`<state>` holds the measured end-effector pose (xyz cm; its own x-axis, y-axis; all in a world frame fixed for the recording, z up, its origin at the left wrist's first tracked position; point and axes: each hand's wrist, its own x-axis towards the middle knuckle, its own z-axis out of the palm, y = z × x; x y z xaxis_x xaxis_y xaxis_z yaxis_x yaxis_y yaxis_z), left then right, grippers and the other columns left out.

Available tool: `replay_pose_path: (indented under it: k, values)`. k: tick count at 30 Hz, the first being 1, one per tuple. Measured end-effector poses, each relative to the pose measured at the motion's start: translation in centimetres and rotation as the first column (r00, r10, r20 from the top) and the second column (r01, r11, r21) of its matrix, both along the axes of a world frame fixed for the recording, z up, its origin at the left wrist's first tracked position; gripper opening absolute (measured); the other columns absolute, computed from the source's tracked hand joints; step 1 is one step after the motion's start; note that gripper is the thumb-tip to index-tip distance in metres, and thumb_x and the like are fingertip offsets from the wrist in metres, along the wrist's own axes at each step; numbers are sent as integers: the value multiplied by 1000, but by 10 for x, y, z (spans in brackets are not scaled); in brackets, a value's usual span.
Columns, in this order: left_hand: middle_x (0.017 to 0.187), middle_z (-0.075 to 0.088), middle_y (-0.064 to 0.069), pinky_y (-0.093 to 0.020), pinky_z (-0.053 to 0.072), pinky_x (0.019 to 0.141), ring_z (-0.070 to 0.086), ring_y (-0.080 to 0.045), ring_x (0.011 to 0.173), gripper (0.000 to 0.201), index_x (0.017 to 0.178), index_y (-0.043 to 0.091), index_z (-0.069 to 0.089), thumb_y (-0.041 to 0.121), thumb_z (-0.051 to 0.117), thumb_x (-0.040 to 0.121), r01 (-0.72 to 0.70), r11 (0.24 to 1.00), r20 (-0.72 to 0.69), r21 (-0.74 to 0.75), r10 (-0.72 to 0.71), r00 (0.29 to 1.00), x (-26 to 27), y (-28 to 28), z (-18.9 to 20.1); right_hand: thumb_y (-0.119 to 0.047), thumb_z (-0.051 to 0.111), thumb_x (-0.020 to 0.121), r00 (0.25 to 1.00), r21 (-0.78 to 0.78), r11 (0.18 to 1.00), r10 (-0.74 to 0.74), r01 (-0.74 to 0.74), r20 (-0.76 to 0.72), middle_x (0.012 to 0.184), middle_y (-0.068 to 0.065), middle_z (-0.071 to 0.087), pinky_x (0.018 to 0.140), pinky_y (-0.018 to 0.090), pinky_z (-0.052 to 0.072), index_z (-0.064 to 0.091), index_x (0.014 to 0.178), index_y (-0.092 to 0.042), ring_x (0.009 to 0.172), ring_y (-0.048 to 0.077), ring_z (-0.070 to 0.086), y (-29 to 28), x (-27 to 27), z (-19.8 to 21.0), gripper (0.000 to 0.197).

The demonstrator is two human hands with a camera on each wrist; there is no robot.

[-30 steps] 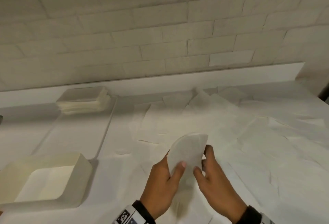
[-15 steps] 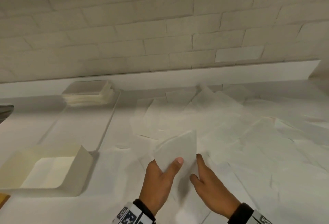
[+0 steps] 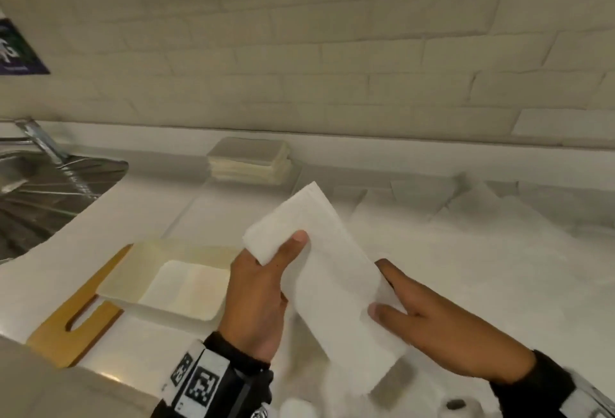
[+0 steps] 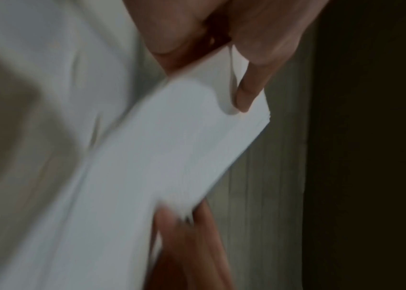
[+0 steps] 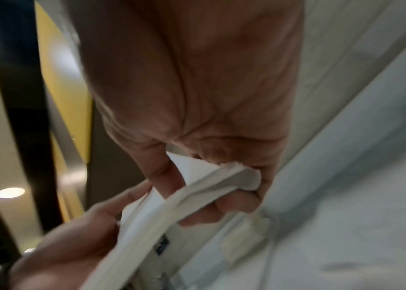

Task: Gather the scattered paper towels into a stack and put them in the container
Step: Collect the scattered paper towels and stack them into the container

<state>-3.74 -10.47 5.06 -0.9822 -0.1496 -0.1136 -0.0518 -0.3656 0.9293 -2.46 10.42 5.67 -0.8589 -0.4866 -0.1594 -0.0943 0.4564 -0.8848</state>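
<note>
A white stack of paper towels hangs above the counter, held at both ends. My left hand grips its far left end with the thumb on top, and my right hand pinches its near right end. The left wrist view shows the stack of paper towels with my left thumb pressing on its top. In the right wrist view the stack of paper towels bends between thumb and fingers. A cream open container sits just left of my left hand, with a white sheet inside. More scattered paper towels cover the counter at the right.
A wooden cutting board lies under the container. A metal sink is at the far left. A pile of flat cream trays stands by the back wall. A white backsplash ledge runs along the brick wall.
The view has swung left, bringing the sink and cutting board into sight. Both hands have lifted the stack off the scattered towels and carried it toward the container.
</note>
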Motion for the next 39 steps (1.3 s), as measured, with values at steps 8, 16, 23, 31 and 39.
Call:
replay_pose_path:
  k: [8,16,23,31,39]
  values:
    - [91,80,-5,-29,58,68,76,-19,80,33,109,25,72,9,81,82,-145,754,-50,-641,147,988,-26,-235,34,-30,55,99,950,167,971,206,-170,-236,104,-12,68,84,41,53,49,110,-34,89,15,65,-170,-102,27,13]
    - [104,69,2,-25,54,82,66,-13,89,44,128,29,61,29,77,87,207,197,215,-958,18,976,-57,-297,-28,-19,44,100,905,594,754,414,-280,-100,119,3,53,81,31,45,28,140,-20,101,22,56,-258,-109,-34,43]
    - [119,63,-5,-30,53,89,62,-20,106,72,155,28,32,28,70,94,384,-36,385,-923,-49,922,-68,-300,-48,-20,46,100,875,737,630,472,-247,-111,137,7,46,96,38,48,22,148,-13,117,28,53,-276,-106,-50,54]
    - [119,68,2,-28,50,81,66,-20,105,46,144,26,44,41,53,101,273,-407,325,-871,-62,944,-58,-280,-39,-39,41,102,880,597,792,368,-128,-299,131,-24,40,95,25,45,32,139,-44,118,4,50,-233,-77,-1,38]
    - [93,69,35,-15,54,73,67,10,88,19,106,49,67,46,62,88,111,144,73,-983,-249,966,4,-213,32,-45,57,92,942,777,627,292,-59,-164,141,-17,36,90,22,47,34,142,-43,122,9,44,-73,-31,-92,55]
